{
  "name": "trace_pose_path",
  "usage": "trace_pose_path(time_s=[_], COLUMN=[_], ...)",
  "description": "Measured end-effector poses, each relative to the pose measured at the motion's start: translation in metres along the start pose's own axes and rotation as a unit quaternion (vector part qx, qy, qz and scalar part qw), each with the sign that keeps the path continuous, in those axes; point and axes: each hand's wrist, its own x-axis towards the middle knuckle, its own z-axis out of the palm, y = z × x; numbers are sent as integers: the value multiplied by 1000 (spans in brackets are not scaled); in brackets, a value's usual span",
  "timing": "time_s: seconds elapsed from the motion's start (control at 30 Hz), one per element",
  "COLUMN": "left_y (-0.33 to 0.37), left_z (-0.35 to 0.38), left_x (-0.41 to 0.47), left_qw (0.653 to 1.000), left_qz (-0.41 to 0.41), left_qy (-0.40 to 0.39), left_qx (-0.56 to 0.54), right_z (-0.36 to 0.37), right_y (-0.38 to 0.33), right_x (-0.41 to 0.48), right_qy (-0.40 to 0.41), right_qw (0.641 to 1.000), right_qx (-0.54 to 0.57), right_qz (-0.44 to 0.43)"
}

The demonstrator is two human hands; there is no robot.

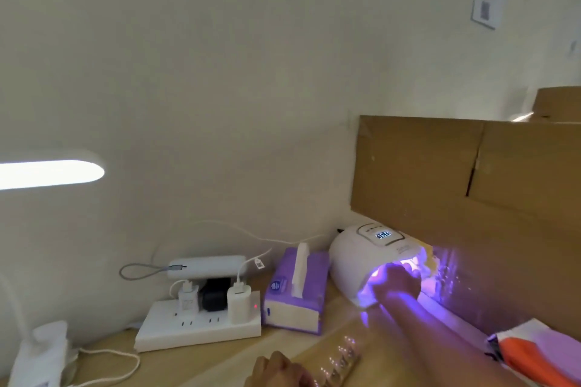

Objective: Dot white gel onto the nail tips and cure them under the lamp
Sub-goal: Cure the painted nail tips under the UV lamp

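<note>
On the bench [220,358], the nail lamp [355,258] is lit with the right hand [397,284] held at its mouth, so curing is judged under way. Grip cannot be told for it or the left hand [276,367].

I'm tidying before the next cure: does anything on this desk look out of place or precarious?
The white power bank lies perched across the chargers plugged into the power strip, not on the desk. Nothing looks spilled.

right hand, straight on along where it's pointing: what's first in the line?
The right hand sits at the glowing mouth of the curing lamp, pointing inward. Straight on, it would probably meet the lamp's inner wall first; glare hides the inside, so depth is unclear.
</note>
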Motion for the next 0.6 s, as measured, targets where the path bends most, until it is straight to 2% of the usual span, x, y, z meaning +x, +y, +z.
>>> trace_pose_path(time_s=[0.07, 0.1, 0.13, 0.17, 0.23, 0.3, 0.4, 0.43, 0.53, 0.6], left_y=[3, 5, 9, 11, 18, 23, 15, 16, 19, 27], left_z=[17, 6, 5, 8, 5, -8, -1, 1, 3, 3], left_x=[-1, 0, 3, 5, 1, -6, -8, -8, -16, -18], left_qw=[999, 998, 997, 986, 985, 991, 993, 993, 991, 992], left_qz=[-11, 20, 6, -2, 5, 6, -57, -54, -76, -35], left_qy=[26, 47, 60, 100, 60, 8, -59, -63, -1, 68], left_qx=[-16, 33, 56, 134, 165, 135, 83, 90, 110, 97], right_z=[8, 9, 11, 12, 12, 13, 17, 18, 13, 7], right_y=[-5, -6, -6, -5, -3, 0, 7, 11, 21, 30], right_x=[6, 7, 9, 9, 7, 2, -11, -14, -26, -34], right_qy=[6, 11, 10, 15, 42, 62, 68, 71, 102, 112], right_qw=[1000, 1000, 999, 999, 999, 998, 996, 995, 987, 984], right_qx=[-15, -20, -21, -22, -19, 4, 50, 69, 108, 98], right_qz=[10, 15, 23, 26, 22, 17, 13, 21, 55, 93])
